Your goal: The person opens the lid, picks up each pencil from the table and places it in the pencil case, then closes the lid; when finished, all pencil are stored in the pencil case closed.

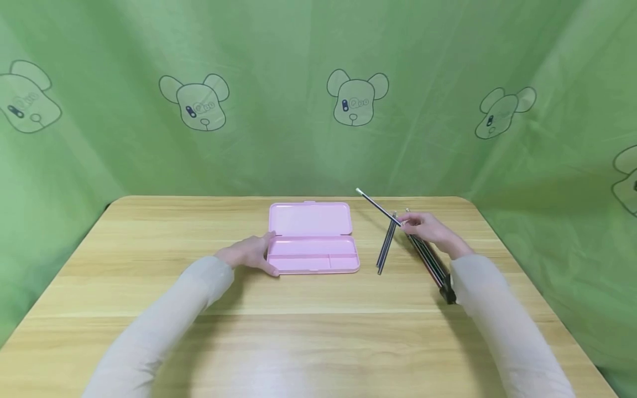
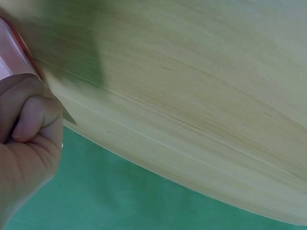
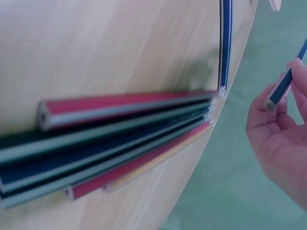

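Head view: one dark blue pencil raised at a slant above the table's far right part, white-tipped end up and to the left. Right hand has it pinched near the lower end, thumb and fingers together on it; right wrist view confirms the grip, flat end poking out past the fingers. Loose pencils, dark with light stripes, lie just left of that hand, roughly side by side, far ends close to the held one. Pencil bundle lies on the right, partly below the hand and slanting toward the right sleeve; right wrist view gives red, dark green, blue and one yellowish. Black item at the bundle's near end, too small to identify. Pink pencil case sits left of the loose pencils, open flat, lid on the far side. Tray has one long far compartment, near row split into a long left and a short right one. Left hand grips the case's left end, thumb at the near corner, fingers curled. Wooden table under everything; green curtain behind, printed with cartoon animal heads. Both sleeves pale.
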### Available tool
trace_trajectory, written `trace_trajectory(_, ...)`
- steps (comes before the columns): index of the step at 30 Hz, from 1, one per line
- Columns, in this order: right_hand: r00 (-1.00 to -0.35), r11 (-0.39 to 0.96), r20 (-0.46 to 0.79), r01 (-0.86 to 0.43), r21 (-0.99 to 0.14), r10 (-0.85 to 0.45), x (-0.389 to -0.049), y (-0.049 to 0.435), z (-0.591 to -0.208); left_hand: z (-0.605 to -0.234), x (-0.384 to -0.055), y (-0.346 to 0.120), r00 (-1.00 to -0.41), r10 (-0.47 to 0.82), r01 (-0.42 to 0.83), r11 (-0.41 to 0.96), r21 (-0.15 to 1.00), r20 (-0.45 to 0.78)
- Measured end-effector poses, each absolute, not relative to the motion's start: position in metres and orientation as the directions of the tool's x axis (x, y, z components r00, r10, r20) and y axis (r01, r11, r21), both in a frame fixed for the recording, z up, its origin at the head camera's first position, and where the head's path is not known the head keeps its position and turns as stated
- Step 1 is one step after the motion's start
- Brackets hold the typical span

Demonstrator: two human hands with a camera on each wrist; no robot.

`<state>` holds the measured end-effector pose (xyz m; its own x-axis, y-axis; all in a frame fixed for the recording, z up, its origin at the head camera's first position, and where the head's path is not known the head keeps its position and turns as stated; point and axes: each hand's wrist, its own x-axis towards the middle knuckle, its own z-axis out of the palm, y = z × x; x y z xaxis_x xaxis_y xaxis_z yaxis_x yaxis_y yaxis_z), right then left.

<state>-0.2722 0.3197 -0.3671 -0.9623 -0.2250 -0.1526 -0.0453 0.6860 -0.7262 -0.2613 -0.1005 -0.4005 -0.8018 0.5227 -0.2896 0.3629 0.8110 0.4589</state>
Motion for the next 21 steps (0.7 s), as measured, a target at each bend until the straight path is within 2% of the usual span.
trace_trajectory(12,-0.942,0.69,-0.148,-0.108,-0.716,-0.301,-0.276,0.284,-0.371,-0.4,-0.263,-0.1,-0.805,0.517,0.36,0.816,0.452,-0.292)
trace_trajectory(21,-0.904,0.664,-0.117,-0.208,-0.718,-0.411,-0.277,0.244,-0.38,-0.4,-0.261,-0.101,-0.805,0.526,0.371,0.807,0.458,-0.274)
